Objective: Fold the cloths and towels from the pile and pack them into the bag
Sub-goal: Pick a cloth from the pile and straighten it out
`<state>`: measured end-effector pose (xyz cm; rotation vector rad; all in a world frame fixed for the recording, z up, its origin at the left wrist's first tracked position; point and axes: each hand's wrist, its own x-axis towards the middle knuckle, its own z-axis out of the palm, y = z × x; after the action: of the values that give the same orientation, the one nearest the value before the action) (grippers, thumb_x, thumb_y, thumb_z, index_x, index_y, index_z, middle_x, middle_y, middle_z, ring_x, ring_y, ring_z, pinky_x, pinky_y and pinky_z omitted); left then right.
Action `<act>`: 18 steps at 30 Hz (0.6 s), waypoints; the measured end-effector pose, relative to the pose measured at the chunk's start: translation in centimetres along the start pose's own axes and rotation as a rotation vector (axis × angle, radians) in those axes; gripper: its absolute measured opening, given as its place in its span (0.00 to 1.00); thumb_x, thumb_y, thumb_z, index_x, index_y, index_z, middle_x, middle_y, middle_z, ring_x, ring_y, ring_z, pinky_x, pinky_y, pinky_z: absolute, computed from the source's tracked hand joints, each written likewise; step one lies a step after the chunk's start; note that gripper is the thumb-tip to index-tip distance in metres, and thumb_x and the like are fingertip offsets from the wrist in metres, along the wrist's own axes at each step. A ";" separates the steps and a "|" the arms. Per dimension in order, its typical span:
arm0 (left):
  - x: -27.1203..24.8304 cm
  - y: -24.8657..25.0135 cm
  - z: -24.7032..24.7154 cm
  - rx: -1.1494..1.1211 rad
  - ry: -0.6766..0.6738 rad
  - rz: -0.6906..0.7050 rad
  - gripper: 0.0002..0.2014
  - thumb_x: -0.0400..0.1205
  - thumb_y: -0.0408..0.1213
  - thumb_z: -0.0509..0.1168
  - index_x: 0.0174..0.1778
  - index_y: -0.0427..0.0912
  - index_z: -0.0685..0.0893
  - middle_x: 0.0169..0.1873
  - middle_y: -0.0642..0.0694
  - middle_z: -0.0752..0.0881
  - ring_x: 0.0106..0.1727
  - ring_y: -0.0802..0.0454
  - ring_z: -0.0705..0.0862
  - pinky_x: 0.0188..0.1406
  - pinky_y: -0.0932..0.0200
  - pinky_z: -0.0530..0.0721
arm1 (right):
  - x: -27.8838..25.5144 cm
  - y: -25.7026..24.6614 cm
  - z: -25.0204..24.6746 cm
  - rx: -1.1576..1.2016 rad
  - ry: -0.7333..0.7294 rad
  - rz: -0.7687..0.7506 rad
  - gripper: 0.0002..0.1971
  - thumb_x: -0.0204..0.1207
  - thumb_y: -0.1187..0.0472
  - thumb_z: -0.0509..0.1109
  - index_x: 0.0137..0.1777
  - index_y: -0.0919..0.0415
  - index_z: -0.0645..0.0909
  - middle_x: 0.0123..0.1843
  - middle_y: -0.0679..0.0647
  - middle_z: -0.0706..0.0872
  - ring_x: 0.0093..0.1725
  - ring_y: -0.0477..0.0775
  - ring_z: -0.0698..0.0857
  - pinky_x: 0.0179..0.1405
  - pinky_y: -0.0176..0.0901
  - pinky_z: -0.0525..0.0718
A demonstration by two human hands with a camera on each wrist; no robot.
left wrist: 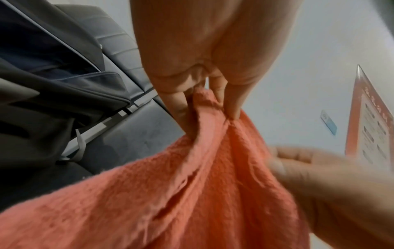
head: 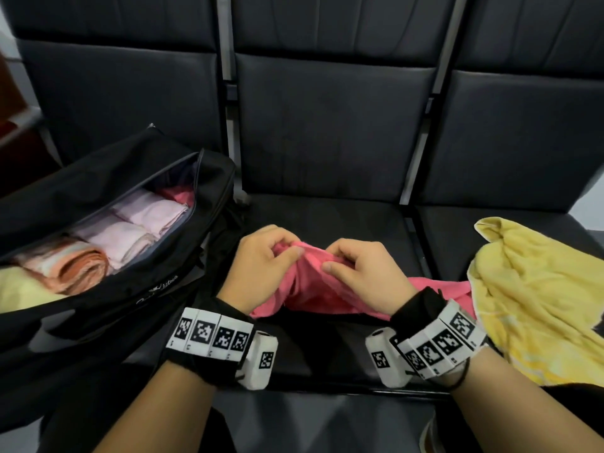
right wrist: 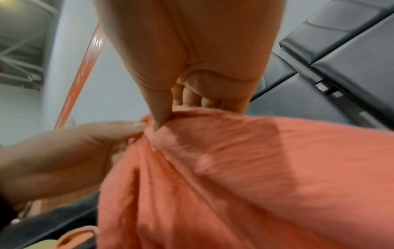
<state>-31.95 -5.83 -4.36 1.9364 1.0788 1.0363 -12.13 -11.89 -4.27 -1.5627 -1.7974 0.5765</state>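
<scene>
A pink cloth [head: 313,289] hangs bunched over the middle seat, lifted at its top edge. My left hand [head: 264,256] pinches that edge between thumb and fingers, and my right hand [head: 356,266] pinches it close beside. In the left wrist view the fingers [left wrist: 179,107] clamp a fold of the cloth [left wrist: 192,193]. The right wrist view shows the thumb [right wrist: 160,116] pressing the cloth [right wrist: 255,168] against curled fingers. An open black bag [head: 209,191] stands on the left seat, holding several rolled towels [head: 130,233]. A yellow towel [head: 539,302] lies crumpled on the right seat.
Black padded seats [head: 330,142] with metal dividers run across the back. The bag's strap and flap spill toward the seat's front edge at the left. A red-framed notice [left wrist: 370,128] hangs on the wall.
</scene>
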 end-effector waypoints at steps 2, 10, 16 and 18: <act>0.0 0.0 -1.0 -0.010 0.113 -0.020 0.04 0.79 0.29 0.73 0.41 0.43 0.89 0.37 0.53 0.86 0.37 0.62 0.81 0.44 0.66 0.78 | -0.7 1.1 -1.2 -0.069 -0.044 0.015 0.05 0.76 0.58 0.76 0.40 0.56 0.85 0.32 0.48 0.85 0.34 0.45 0.82 0.41 0.46 0.80; 0.1 2.4 -5.4 -0.018 0.437 -0.058 0.12 0.81 0.29 0.70 0.39 0.53 0.84 0.32 0.57 0.84 0.31 0.71 0.80 0.36 0.74 0.77 | -2.5 3.8 -8.0 -0.002 0.050 0.146 0.11 0.70 0.57 0.81 0.32 0.55 0.83 0.25 0.44 0.80 0.28 0.39 0.75 0.30 0.39 0.75; 0.6 5.0 -7.3 0.008 0.583 -0.051 0.04 0.82 0.32 0.69 0.45 0.44 0.87 0.34 0.53 0.85 0.34 0.65 0.80 0.38 0.72 0.78 | -3.4 2.4 -8.8 0.271 -0.017 0.103 0.14 0.72 0.66 0.78 0.31 0.63 0.75 0.28 0.49 0.74 0.30 0.45 0.73 0.31 0.42 0.70; 0.6 5.9 -7.8 0.043 0.598 -0.026 0.03 0.82 0.32 0.69 0.45 0.43 0.88 0.36 0.50 0.86 0.37 0.58 0.80 0.40 0.68 0.79 | -4.0 2.0 -8.2 0.308 -0.030 0.080 0.17 0.68 0.69 0.78 0.29 0.59 0.71 0.26 0.46 0.71 0.28 0.44 0.69 0.28 0.40 0.67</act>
<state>-36.53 -6.40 4.30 1.6720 1.4430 1.6459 -4.59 -16.23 -0.94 -1.4236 -1.5850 0.8739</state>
